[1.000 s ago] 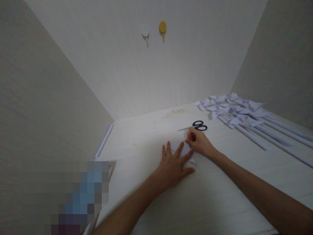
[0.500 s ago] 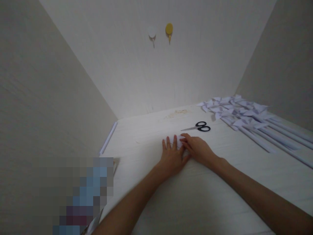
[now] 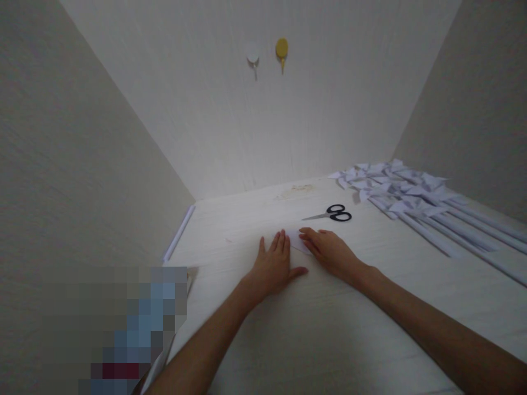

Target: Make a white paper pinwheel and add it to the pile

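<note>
A small piece of white folded paper [image 3: 297,240] lies flat on the white table [image 3: 321,318], mostly covered by my two hands. My left hand [image 3: 274,266] rests palm down on the paper's left side, fingers stretched forward. My right hand [image 3: 329,251] lies flat on the paper's right side, fingertips pointing left and pressing it down. Neither hand grips anything. Black-handled scissors [image 3: 332,214] lie just beyond my right hand, blades pointing left.
A heap of white paper pinwheels on long rolled paper sticks [image 3: 415,203] covers the table's right side. A thin white stick [image 3: 178,234] lies along the left wall. Two hooks, white [image 3: 252,56] and yellow [image 3: 281,50], hang on the back wall. A blurred patch fills the lower left.
My right hand let go of the paper corner it pinched and now lies flat. My left hand slid left off the middle of the paper, which is now pressed flat.
</note>
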A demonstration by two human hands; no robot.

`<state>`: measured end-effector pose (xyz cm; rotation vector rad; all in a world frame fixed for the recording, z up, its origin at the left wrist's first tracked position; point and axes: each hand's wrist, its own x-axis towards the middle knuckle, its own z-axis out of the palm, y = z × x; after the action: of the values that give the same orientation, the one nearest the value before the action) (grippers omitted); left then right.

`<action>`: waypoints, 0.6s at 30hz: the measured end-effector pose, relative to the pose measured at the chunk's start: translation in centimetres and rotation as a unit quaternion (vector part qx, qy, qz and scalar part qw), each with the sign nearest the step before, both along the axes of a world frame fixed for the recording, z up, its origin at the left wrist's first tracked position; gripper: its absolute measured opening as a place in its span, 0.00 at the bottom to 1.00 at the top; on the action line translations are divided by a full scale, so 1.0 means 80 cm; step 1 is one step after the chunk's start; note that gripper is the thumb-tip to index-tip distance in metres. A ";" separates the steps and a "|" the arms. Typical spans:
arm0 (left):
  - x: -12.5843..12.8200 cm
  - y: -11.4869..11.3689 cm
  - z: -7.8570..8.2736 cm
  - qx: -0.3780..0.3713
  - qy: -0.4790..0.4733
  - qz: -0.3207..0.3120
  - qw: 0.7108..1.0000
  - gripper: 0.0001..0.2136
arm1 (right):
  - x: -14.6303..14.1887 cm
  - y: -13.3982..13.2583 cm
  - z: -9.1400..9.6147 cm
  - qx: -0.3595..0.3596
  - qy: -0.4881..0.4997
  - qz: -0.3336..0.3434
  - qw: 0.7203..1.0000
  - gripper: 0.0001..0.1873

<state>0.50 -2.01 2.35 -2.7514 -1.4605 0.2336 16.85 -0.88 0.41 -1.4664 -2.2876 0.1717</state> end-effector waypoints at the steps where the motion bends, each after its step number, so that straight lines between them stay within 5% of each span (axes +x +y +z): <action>1: -0.001 0.001 -0.001 0.008 0.006 0.015 1.000 0.41 | 0.001 -0.001 0.000 0.006 -0.017 0.011 1.000 0.14; 6: -0.001 0.007 -0.005 0.049 0.017 0.074 0.996 0.42 | 0.002 -0.009 0.000 0.055 -0.076 0.067 0.993 0.15; 10: 0.003 0.003 -0.003 0.066 0.013 0.068 0.995 0.40 | 0.001 -0.007 -0.002 0.085 -0.101 0.034 0.991 0.19; 18: 0.027 -0.016 -0.018 0.043 -0.065 -0.026 0.997 0.33 | 0.009 0.009 -0.017 0.101 -0.143 -0.046 0.984 0.29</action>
<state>2.67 -3.29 0.91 -2.7777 -1.3892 -0.0102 17.56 -0.19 -0.91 -1.5689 -2.3645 -0.3086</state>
